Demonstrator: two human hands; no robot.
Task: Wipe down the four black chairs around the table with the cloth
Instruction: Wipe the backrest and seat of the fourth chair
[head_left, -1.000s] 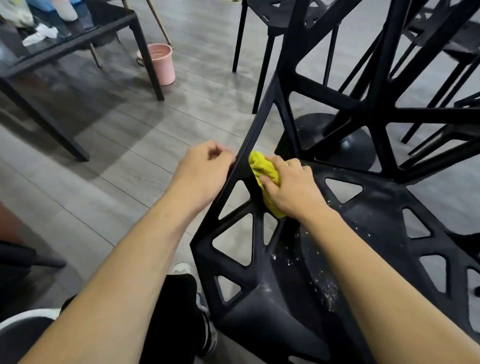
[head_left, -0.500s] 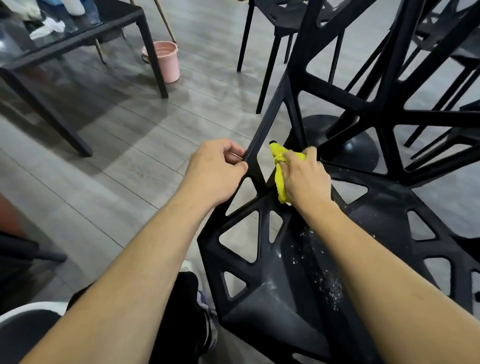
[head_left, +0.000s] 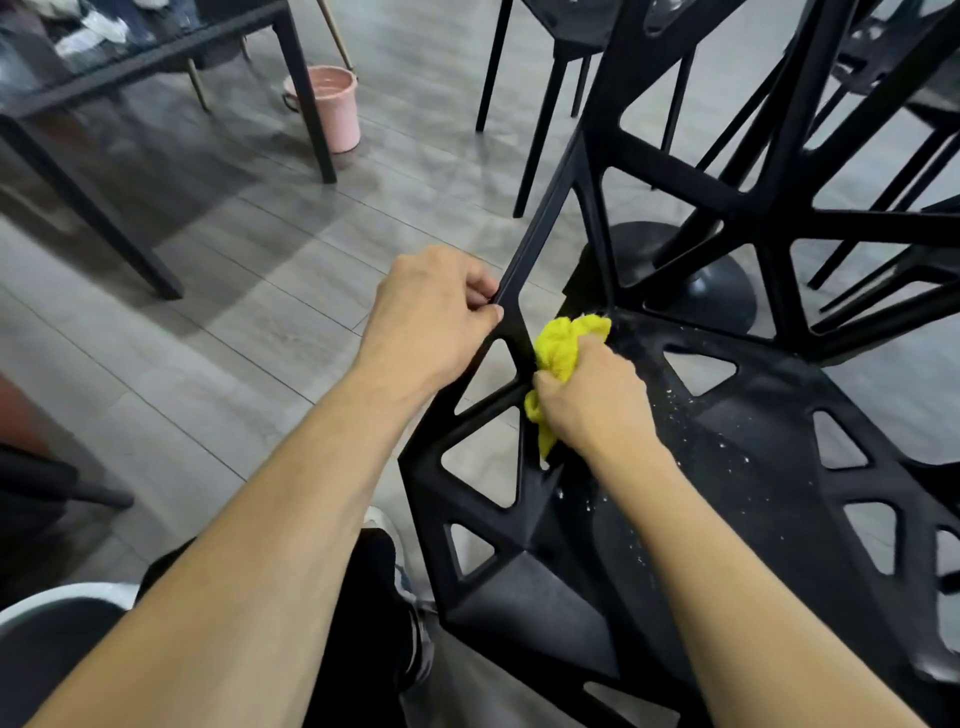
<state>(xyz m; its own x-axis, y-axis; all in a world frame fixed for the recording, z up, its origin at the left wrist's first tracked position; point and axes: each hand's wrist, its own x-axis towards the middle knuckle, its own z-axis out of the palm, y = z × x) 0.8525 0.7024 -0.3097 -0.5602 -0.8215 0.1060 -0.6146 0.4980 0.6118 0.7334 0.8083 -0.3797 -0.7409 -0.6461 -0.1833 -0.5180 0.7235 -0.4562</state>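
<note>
A black chair (head_left: 753, 519) with triangular cut-outs fills the right half of the view, its seat speckled with pale crumbs. My left hand (head_left: 426, 317) grips the slanted black bar at the chair's left edge. My right hand (head_left: 592, 400) holds a bunched yellow cloth (head_left: 563, 348) and presses it against the struts where seat and side frame meet. Two more black chairs stand behind, one at the top middle (head_left: 550, 62) and one at the top right (head_left: 914, 104).
A dark table (head_left: 156, 52) with clutter on it stands at the upper left, a pink bucket (head_left: 332, 106) by its leg. A round black pedestal base (head_left: 717, 291) sits on the grey plank floor behind the chair. My leg and shoe (head_left: 410, 613) are below.
My right hand has slid the yellow cloth along the struts beside the seat, first up, then back down with the cloth more bunched. My left hand keeps its grip on the slanted bar.
</note>
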